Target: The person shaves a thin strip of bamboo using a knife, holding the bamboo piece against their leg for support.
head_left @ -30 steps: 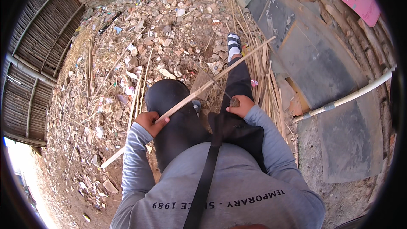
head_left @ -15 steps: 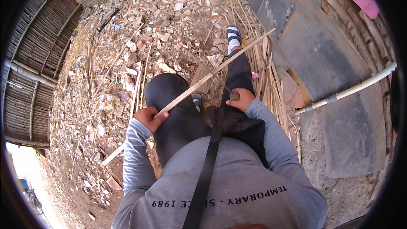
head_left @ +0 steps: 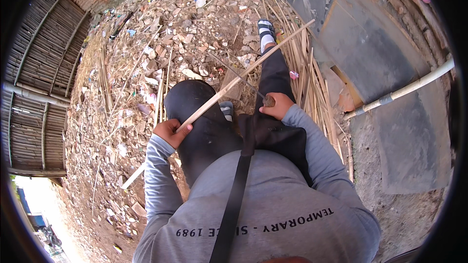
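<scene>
My left hand (head_left: pixel 171 132) grips a long pale bamboo strip (head_left: pixel 229 86) that slants from the lower left across my bent left knee up toward the upper right. My right hand (head_left: pixel 278 107) rests on my right thigh and holds the wooden handle of a knife (head_left: pixel 253 89), its thin dark blade pointing up-left and lying against the strip near its middle. My right leg stretches forward, ending in a striped sandal (head_left: pixel 265 28). I sit in black trousers and a grey sweatshirt with a black strap across the chest.
Rubble, stones and litter (head_left: pixel 161 44) cover the ground ahead and to the left. A bundle of split bamboo strips (head_left: pixel 307 73) lies by my right leg. A woven bamboo fence (head_left: pixel 39 83) stands at left, grey slabs (head_left: pixel 370 44) and a white pipe (head_left: pixel 404 89) at right.
The view has tilted slightly. My right hand with the knife has shifted a little along the strip; my left hand keeps its grip.
</scene>
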Motion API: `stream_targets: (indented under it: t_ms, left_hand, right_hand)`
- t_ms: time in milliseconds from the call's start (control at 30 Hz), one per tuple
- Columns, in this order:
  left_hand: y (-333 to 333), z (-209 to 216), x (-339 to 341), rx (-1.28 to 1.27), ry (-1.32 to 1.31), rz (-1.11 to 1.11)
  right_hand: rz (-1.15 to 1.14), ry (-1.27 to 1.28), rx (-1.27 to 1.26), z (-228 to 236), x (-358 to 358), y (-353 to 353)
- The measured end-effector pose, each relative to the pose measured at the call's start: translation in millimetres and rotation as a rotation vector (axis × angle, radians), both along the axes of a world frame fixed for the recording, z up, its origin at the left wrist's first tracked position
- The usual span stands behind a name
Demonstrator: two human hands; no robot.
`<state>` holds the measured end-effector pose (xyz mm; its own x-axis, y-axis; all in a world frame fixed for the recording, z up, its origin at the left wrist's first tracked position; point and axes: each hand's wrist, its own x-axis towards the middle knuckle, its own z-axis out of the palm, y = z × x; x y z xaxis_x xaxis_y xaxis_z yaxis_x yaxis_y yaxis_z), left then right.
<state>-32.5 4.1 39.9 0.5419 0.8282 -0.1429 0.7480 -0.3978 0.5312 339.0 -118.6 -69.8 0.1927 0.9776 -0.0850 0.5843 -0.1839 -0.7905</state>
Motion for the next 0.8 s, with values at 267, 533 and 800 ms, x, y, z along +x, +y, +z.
stream_targets:
  t_ms: [267,533,800]
  left_hand:
    - [2,-5,-1,0.004,-0.003,0.027]
    - [-23,2,15,0.261,0.075,0.081]
    - [-22,7,11,0.316,0.063,-0.003]
  right_hand:
    - [-0.034,-0.06,0.06,1,-4,2]
    - [-0.034,-0.215,-0.059,31,17,-13]
    - [0.054,-0.346,-0.104,94,10,-1]
